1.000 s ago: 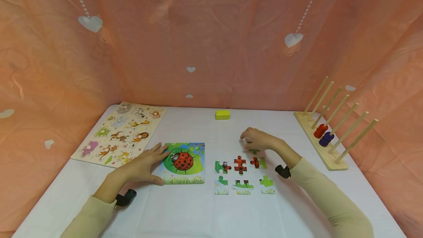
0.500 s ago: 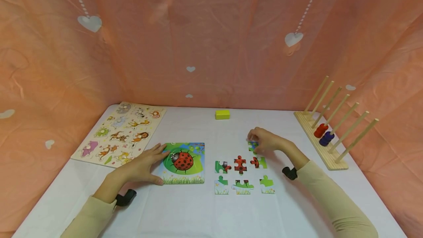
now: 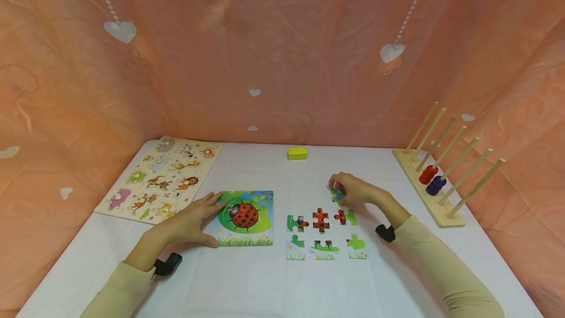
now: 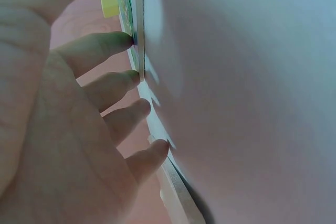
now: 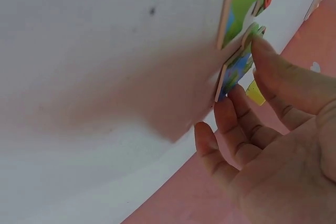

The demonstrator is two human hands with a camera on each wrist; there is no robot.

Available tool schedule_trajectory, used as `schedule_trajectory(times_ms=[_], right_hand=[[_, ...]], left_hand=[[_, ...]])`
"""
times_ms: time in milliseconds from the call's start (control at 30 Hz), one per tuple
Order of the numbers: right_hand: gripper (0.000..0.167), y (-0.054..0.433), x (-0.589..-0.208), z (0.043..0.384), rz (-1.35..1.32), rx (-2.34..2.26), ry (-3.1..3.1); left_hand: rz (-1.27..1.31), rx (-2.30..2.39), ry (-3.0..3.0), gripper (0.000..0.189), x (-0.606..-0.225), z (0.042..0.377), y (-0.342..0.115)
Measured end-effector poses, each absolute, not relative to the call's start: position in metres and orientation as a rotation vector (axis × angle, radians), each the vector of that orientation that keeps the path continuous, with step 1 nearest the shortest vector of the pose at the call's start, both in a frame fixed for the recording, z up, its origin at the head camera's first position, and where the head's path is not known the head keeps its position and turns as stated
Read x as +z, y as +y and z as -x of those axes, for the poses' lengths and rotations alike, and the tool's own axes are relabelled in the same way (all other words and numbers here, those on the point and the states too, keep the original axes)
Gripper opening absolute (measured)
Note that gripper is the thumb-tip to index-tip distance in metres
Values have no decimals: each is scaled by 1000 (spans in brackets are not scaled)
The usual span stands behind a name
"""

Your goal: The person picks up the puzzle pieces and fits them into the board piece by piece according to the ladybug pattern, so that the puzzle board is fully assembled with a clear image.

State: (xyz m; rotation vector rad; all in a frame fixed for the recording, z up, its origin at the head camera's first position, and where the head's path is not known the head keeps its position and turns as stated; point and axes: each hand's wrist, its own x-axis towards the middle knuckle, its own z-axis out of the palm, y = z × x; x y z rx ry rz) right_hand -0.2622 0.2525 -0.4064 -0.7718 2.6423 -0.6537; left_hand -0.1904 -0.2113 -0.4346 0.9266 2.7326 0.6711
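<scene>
My left hand (image 3: 190,222) rests along the left side of a square ladybug picture board (image 3: 244,215), fingers spread at its upper left corner and thumb near the lower one. In the left wrist view, fingertips touch the board's edge (image 4: 139,24). With thumb and fingers, my right hand (image 3: 355,189) pinches a blue and green jigsaw piece (image 5: 236,72) low over the table. Just nearer lies a red and green jigsaw piece (image 3: 346,217). Several more pieces lie apart in two rows, among them a red spotted piece (image 3: 321,221) and a flowered corner piece (image 3: 357,248).
An animal peg puzzle board (image 3: 161,180) lies at the far left. At the back stands a yellow block (image 3: 297,153). A wooden peg rack (image 3: 434,190) with red and blue rings is on the right. A peach curtain (image 3: 282,63) surrounds the white table (image 3: 247,283).
My right hand has shifted right and slightly nearer to me, bringing the blue and green jigsaw piece into sight beyond the red and green one. The left hand has stayed put.
</scene>
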Motion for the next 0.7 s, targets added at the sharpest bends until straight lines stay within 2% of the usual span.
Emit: schedule_trajectory(times_ms=[700], right_hand=[[39,256,-410,261,825,-713,2639]], left_hand=[[-939,680,2738,103,-431,189,-209]])
